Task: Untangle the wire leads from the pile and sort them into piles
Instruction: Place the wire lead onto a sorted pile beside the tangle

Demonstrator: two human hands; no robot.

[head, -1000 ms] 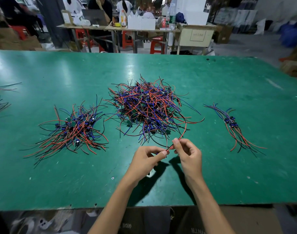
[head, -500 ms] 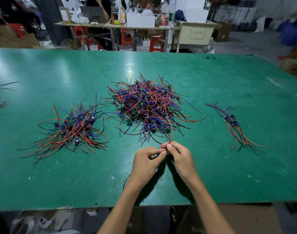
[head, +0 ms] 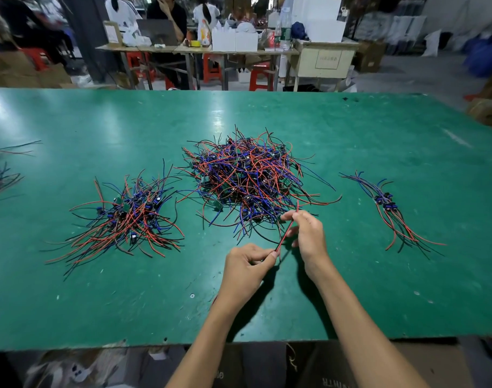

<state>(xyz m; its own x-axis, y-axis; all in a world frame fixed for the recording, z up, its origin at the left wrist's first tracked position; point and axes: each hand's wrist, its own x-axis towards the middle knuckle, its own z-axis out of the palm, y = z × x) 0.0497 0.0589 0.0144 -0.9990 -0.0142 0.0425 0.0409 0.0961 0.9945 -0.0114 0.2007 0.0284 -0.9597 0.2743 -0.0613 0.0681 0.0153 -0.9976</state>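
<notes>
A green table [head: 379, 152] carries three heaps of red, blue and black wire leads. The big tangled pile [head: 247, 180] lies in the middle. A looser left pile [head: 127, 217] lies well apart from it, and a thin right pile [head: 390, 211] of a few leads lies well apart on the other side.

Both hands work just in front of the big pile. The left hand [head: 246, 268] pinches the near end of a red lead [head: 286, 233] between thumb and forefinger, its other fingers curled in. The right hand [head: 309, 236] pinches the same lead higher up, at the pile's near edge, with thumb and forefinger pressed together. The lead runs taut and slanted between the two hands, its far end still in the tangle.

More stray leads [head: 4, 177] lie at the table's far left edge.
</notes>
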